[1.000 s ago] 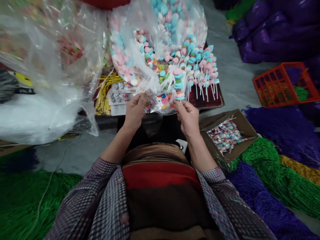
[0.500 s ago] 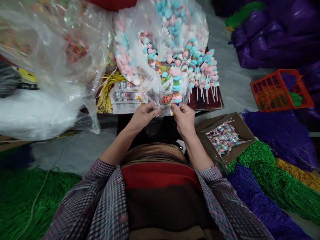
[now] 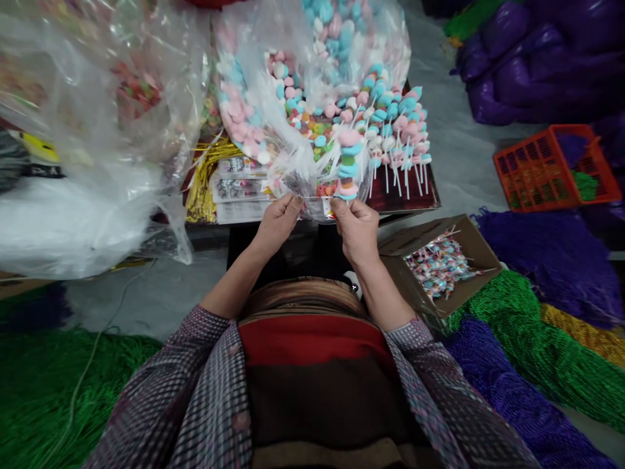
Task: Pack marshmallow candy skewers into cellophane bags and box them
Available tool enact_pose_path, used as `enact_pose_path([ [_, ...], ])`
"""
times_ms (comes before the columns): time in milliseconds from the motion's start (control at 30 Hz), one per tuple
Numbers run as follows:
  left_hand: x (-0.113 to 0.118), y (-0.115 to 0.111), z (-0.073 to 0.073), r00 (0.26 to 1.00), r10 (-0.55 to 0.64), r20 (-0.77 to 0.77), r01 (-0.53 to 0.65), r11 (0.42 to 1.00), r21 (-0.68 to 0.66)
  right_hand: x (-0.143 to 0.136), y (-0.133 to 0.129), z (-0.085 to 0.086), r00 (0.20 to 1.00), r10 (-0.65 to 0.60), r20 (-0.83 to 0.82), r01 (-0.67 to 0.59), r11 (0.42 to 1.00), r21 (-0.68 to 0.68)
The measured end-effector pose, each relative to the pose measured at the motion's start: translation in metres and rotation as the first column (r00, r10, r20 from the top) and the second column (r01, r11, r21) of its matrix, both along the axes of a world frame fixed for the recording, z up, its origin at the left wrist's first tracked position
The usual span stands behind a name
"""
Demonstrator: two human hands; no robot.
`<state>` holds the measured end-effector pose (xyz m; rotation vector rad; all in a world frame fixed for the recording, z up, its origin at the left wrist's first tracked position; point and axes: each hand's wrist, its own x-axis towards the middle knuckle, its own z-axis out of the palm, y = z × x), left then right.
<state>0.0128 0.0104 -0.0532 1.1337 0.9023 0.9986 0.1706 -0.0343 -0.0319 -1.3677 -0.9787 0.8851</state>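
My right hand (image 3: 358, 228) is closed, thumb against fingers, at the lower end of a marshmallow candy skewer (image 3: 348, 163). The skewer stands upright, stacked with pink, blue, green and white pieces; its stick is mostly hidden by my fingers. With thumb and fingertips, my left hand (image 3: 278, 225) pinches the edge of a small clear plastic bag (image 3: 315, 207) that spans the gap between both hands. Just beyond them lie gummy candies (image 3: 325, 151) and a large bag of marshmallows (image 3: 239, 117). Finished-looking marshmallow skewers (image 3: 400, 130) lie in a pile to the right.
Flat printed packets (image 3: 239, 189) and gold twist ties (image 3: 202, 195) lie at the table's left front. Big clear bags (image 3: 97, 117) fill the left side. A cardboard box (image 3: 476, 251) of wrapped skewers, an orange crate (image 3: 530, 172) and green strands (image 3: 517, 306) are at the right.
My left hand has moved slightly left, away from the right, and the plastic between them looks more stretched. The skewer stays in my right hand. The view has shifted slightly.
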Motion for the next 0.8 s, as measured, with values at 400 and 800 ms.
enact_pose_path([
  [400, -0.019, 0.017, 0.016, 0.967, -0.022, 0.252, 0.072, 0.979, -0.191, 0.060, -0.049, 0.033, 0.941, 0.168, 0.294, -0.170, 0.985, -0.022],
  [800, -0.014, 0.017, 0.014, 0.985, -0.099, 0.144, 0.109, 0.992, -0.063, 0.063, -0.045, 0.039, 0.947, 0.096, 0.305, -0.109, 0.994, 0.026],
])
